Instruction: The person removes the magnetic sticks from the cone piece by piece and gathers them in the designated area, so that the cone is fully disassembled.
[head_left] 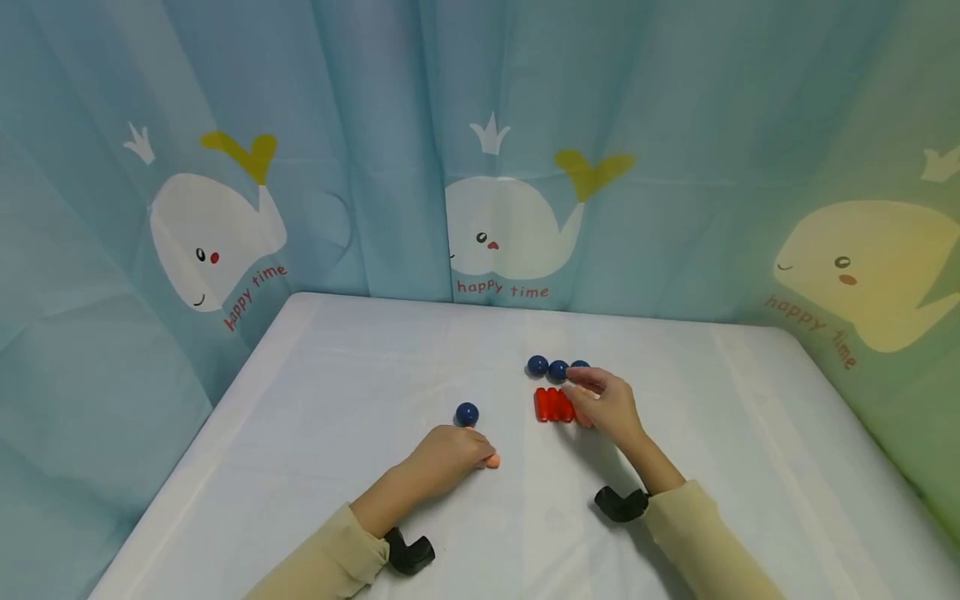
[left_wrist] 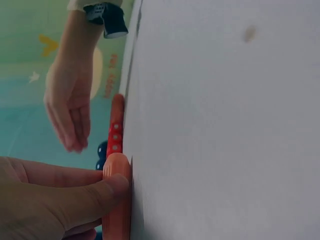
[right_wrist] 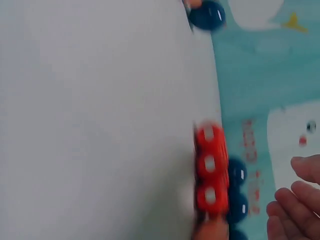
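Note:
My left hand (head_left: 447,457) pinches an orange rounded stick (left_wrist: 117,217) between thumb and fingers, low over the white table. Just beyond that hand sits a single blue ball (head_left: 467,414). My right hand (head_left: 611,410) hovers above a side-by-side row of red rounded sticks (head_left: 553,405), its fingers extended and apart from them in the left wrist view. Another orange stick (head_left: 584,419) lies at the row's right end, partly hidden by that hand. Behind the row stand three blue balls (head_left: 537,365), the rightmost partly covered by the fingers.
The white table (head_left: 360,367) has a light blue curtain (head_left: 390,150) with printed whales behind it and around its sides. Black straps with small devices (head_left: 621,504) sit on both wrists.

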